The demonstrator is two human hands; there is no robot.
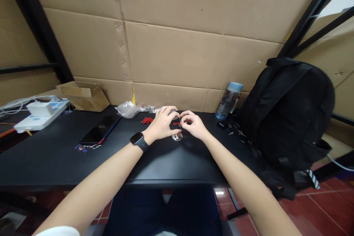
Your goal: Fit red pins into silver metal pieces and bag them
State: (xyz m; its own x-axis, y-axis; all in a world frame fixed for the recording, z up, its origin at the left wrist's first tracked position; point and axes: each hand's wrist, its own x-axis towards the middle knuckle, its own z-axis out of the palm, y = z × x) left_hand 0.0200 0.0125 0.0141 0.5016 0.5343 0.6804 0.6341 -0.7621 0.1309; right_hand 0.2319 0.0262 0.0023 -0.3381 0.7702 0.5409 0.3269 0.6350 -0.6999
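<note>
My left hand (pixel 162 122), with a black watch on the wrist, and my right hand (pixel 193 124) meet over the middle of the black table (pixel 55 158). Both have fingers pinched together around a small red piece (pixel 176 123) and a thin metal part that hangs down to a round clear disc (pixel 177 137) on the table. Which hand holds which part is too small to tell. A little heap of red pieces (pixel 147 120) lies just left of my left hand.
Clear plastic bags (pixel 127 109) lie behind the hands by the cardboard wall. A phone with a lanyard and keyring (pixel 99 129) lies at left, a power strip (pixel 38 115) and a small cardboard box (pixel 83 96) further left. A water bottle (pixel 228 100) and a black backpack (pixel 287 118) stand at right.
</note>
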